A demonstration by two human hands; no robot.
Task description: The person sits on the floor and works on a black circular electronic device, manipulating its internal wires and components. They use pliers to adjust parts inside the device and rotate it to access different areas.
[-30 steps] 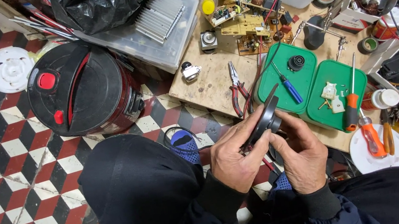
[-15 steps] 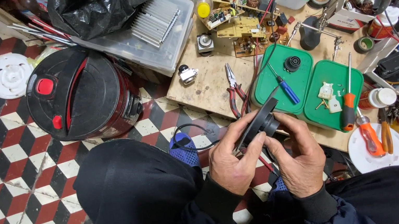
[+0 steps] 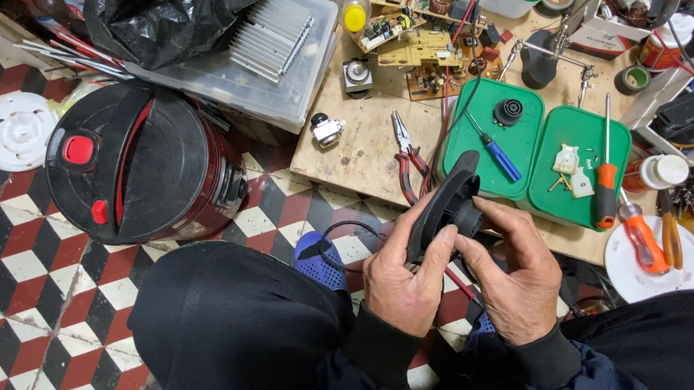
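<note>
Tilted slightly since earlier: black plastic curved housing [image 3: 445,203] | left hand [image 3: 401,283] grips its lower end | right hand [image 3: 515,275] pinches its round knob | green plastic tray [image 3: 585,164] just beyond on tabletop [image 3: 358,147]

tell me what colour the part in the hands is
Black. The part, held between the left hand and right hand, shows best in the head view.
</note>
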